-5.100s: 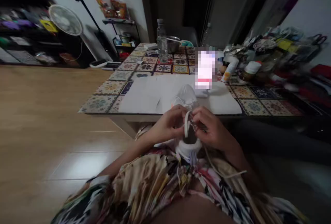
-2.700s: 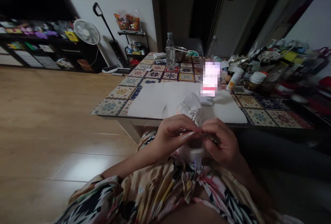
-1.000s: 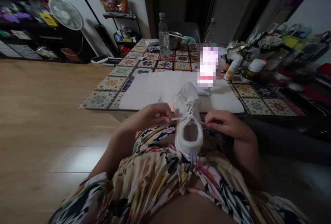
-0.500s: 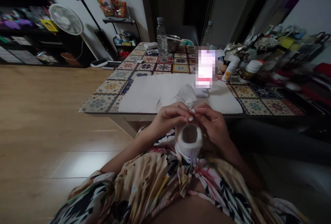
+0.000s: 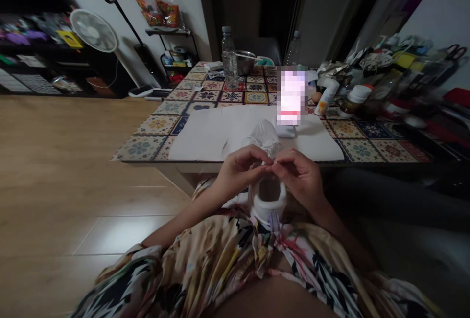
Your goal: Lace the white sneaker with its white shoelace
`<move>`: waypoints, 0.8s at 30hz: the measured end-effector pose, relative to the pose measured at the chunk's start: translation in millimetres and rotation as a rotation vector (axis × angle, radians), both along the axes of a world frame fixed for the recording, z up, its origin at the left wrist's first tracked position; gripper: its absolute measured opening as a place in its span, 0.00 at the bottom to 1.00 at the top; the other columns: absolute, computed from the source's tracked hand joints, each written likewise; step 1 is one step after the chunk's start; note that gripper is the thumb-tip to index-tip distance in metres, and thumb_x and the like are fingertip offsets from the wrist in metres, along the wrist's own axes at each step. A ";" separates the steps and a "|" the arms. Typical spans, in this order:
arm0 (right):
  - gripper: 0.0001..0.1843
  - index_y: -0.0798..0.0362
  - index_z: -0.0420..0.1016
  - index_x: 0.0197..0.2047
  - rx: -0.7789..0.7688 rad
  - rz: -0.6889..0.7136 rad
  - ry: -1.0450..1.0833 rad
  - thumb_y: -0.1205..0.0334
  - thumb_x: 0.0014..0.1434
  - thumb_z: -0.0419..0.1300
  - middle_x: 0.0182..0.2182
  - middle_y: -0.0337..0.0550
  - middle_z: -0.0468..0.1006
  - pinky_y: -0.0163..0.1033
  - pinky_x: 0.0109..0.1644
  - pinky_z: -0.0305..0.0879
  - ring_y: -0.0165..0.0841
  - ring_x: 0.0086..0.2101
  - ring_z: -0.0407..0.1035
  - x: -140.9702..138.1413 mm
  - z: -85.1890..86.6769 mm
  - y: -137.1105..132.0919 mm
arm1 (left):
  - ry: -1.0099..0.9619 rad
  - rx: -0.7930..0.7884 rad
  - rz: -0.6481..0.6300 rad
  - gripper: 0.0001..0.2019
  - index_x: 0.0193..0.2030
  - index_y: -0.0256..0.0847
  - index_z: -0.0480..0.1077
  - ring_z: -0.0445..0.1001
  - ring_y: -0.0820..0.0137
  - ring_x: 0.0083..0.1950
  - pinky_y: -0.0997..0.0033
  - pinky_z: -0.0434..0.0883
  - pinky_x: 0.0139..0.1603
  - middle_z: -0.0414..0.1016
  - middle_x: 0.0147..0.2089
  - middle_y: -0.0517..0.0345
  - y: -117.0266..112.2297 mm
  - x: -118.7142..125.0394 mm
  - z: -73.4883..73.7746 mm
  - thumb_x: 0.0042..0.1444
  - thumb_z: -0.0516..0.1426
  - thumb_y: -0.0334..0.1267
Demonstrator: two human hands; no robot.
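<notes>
- I have the left hand (image 5: 238, 172) at lower centre, fingers curled inward, and the right hand (image 5: 299, 175) just beside it, the two meeting above the shoe.
- Grip as I read it: both are closed in a pinch, thumbs and fingertips drawn together on a thin white lace (image 5: 268, 164). The strand is small and mostly hidden by the fingers.
- The white sneaker (image 5: 265, 137) sits upright on the person's lap, its toe pointing away toward the table and its heel opening (image 5: 268, 190) facing my camera. The hands hover over its lacing, near the tongue.
- A lilac heel tab (image 5: 273, 221) shows at the back of the shoe, resting against the floral dress (image 5: 220, 264).
- Just ahead, a white sheet (image 5: 198, 134) lies on the mosaic-tiled table (image 5: 139, 149). The sneaker's toe overlaps its near part in my view.
- A pixelated patch (image 5: 291, 97) covers something standing at the far edge of the sheet, so I cannot identify it.
- Upper centre: a plastic water bottle (image 5: 229, 58) and a steel bowl (image 5: 244, 62).
- Right side of the table: a white tube (image 5: 326, 97), a pill bottle (image 5: 355, 100) and a crowded pile of packets.
- Upper left: a white fan (image 5: 93, 30) stands on the wood floor (image 5: 73, 186) near a dark shelf (image 5: 73, 71).
</notes>
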State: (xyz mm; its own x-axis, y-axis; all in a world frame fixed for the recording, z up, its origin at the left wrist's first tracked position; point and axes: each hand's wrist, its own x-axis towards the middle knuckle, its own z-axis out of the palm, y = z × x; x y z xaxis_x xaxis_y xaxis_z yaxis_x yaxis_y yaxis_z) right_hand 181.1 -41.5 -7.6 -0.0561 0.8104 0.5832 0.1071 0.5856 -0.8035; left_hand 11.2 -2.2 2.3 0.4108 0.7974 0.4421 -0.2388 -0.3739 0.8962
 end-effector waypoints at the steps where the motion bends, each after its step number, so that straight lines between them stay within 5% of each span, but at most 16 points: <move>1: 0.03 0.49 0.75 0.35 -0.014 0.003 0.025 0.62 0.62 0.63 0.32 0.37 0.75 0.34 0.34 0.70 0.28 0.29 0.71 -1.4 -0.1 -0.4 | 0.032 0.004 0.002 0.12 0.31 0.37 0.73 0.71 0.73 0.33 0.74 0.69 0.36 0.74 0.30 0.57 -0.1 -0.7 -0.6 0.52 0.68 0.42; 7: 0.04 0.48 0.73 0.37 -0.023 -0.107 0.157 0.61 0.60 0.65 0.29 0.33 0.76 0.32 0.26 0.70 0.26 0.22 0.70 -8.9 -6.3 1.6 | 0.158 -0.057 -0.008 0.09 0.31 0.36 0.71 0.69 0.73 0.31 0.74 0.65 0.33 0.74 0.30 0.58 1.8 -2.3 -4.0 0.52 0.65 0.38; 12: 0.08 0.47 0.76 0.43 0.193 -0.171 -0.210 0.67 0.61 0.62 0.39 0.42 0.77 0.40 0.44 0.73 0.35 0.42 0.73 -0.7 3.0 0.6 | 0.050 -0.091 0.015 0.07 0.31 0.37 0.73 0.69 0.75 0.32 0.76 0.66 0.34 0.74 0.30 0.60 1.6 -2.1 -5.4 0.51 0.66 0.36; 16: 0.06 0.49 0.76 0.41 0.291 -0.191 -0.344 0.68 0.61 0.61 0.39 0.44 0.76 0.44 0.46 0.71 0.36 0.41 0.71 3.5 6.5 -0.2 | 0.064 -0.058 0.050 0.09 0.35 0.37 0.77 0.73 0.71 0.35 0.74 0.70 0.38 0.78 0.33 0.56 1.3 -5.0 -5.3 0.51 0.68 0.40; 20: 0.03 0.48 0.75 0.35 0.219 -0.201 -0.316 0.65 0.61 0.62 0.35 0.42 0.75 0.45 0.45 0.68 0.37 0.39 0.69 3.9 1.9 1.4 | 0.145 0.078 0.102 0.11 0.34 0.38 0.79 0.76 0.67 0.38 0.69 0.72 0.41 0.80 0.36 0.52 2.0 -7.4 -2.1 0.53 0.67 0.45; 24: 0.03 0.48 0.75 0.38 0.078 -0.066 -0.246 0.66 0.60 0.61 0.38 0.42 0.75 0.42 0.42 0.68 0.36 0.40 0.70 4.9 -1.4 3.9 | 0.105 -0.039 0.084 0.11 0.31 0.37 0.79 0.75 0.70 0.35 0.71 0.72 0.39 0.80 0.32 0.54 2.0 -5.8 -0.3 0.51 0.68 0.44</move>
